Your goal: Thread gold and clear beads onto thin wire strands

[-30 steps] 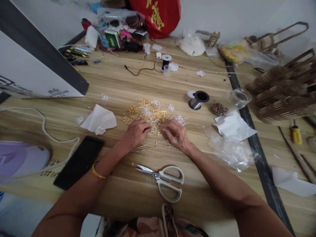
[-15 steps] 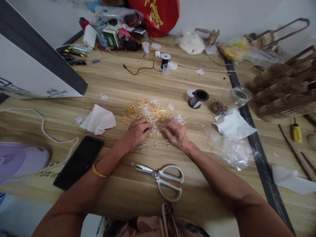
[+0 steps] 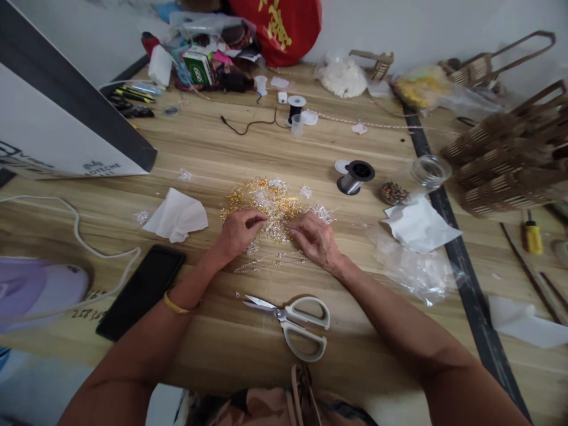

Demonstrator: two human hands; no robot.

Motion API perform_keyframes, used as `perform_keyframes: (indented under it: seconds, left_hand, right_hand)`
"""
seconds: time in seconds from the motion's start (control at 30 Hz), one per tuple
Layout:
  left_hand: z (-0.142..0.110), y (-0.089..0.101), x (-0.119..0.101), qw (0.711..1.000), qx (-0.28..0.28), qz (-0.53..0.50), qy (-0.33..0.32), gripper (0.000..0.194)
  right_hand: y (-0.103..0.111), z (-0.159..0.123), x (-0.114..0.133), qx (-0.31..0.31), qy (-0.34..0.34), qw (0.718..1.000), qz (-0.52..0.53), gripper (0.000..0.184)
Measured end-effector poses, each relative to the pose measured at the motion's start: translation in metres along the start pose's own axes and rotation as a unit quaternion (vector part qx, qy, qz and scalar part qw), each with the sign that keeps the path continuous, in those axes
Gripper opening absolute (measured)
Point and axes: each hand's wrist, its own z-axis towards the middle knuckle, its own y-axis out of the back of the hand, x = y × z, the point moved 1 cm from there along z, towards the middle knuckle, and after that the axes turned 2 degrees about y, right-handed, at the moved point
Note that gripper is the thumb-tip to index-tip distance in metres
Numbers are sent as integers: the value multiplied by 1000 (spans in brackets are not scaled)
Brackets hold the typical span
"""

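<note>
A pile of small gold and silver jewellery findings point(image 3: 277, 210) lies on the wooden table before me. At its left edge is my left hand point(image 3: 241, 232), thumb and forefinger brought together; anything between them is too small to make out. My right hand point(image 3: 316, 238) rests against the pile's right side with its fingers curled and the tips close together, and what they pinch is hidden. A thin silver chain point(image 3: 257, 267) is laid out in a loop just below both hands. Nearer to me are scissors point(image 3: 279, 315) with pale handles, their blades slightly apart.
A black phone point(image 3: 141, 294) and a crumpled white paper point(image 3: 176, 216) lie to the left. On the right are a wire spool point(image 3: 355, 177), a glass jar point(image 3: 430, 173) on its side with beads near it, and clear plastic bags point(image 3: 410, 275). Brown baskets point(image 3: 510, 160) stand at far right.
My left hand has shifted left and slightly up, away from the right hand, uncovering small silver pieces below it. The right hand has stayed in place.
</note>
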Motion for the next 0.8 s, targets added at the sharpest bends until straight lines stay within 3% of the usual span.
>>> perform_keyframes:
  seconds: [0.27, 0.63, 0.8]
  left_hand:
    - [2, 5, 2, 997, 1, -69, 45, 15]
    - [-3, -7, 1, 986, 52, 84, -134, 20]
    - [-4, -7, 0, 978, 76, 100, -167, 17]
  right_hand:
    - [1, 1, 1, 0, 0, 1000, 0, 11]
    - [0, 1, 1, -5, 8, 1000, 3, 10]
    - [0, 1, 0, -3, 4, 1000, -1, 10]
